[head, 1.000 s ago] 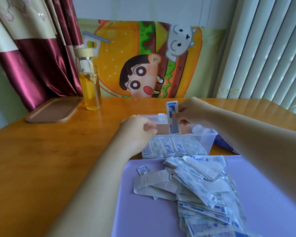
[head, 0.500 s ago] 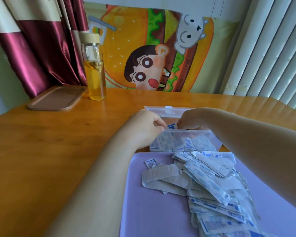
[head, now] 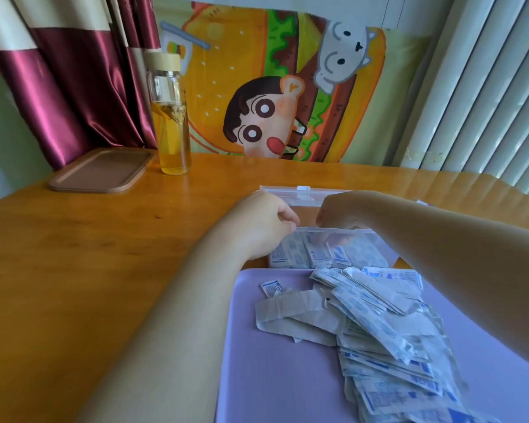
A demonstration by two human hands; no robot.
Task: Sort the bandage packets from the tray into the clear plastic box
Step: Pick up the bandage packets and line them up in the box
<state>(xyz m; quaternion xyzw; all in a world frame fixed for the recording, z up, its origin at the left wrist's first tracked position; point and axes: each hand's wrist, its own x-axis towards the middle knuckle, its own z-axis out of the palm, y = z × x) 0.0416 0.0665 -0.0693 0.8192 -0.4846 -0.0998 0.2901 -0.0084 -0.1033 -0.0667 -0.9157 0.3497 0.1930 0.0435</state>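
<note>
The clear plastic box (head: 370, 251) stands open on the table just beyond the purple tray (head: 275, 370), its lid (head: 300, 192) folded back. Several bandage packets (head: 303, 254) stand upright inside it. A loose pile of bandage packets (head: 376, 325) lies on the tray's middle and right. My left hand (head: 263, 224) is curled against the box's left rim. My right hand (head: 339, 212) reaches down into the box; its fingertips show dimly through the front wall among the packets, and what they grip is hidden.
A glass bottle (head: 170, 117) of yellow liquid and a brown tray lid (head: 101, 170) sit at the table's far left. A cartoon pillow (head: 272, 87) leans behind the table, with a curtain to the left and blinds to the right.
My right hand held a packet upright above the box, then lowered it inside; the packet no longer shows above the rim. My left hand stayed at the box's left edge.
</note>
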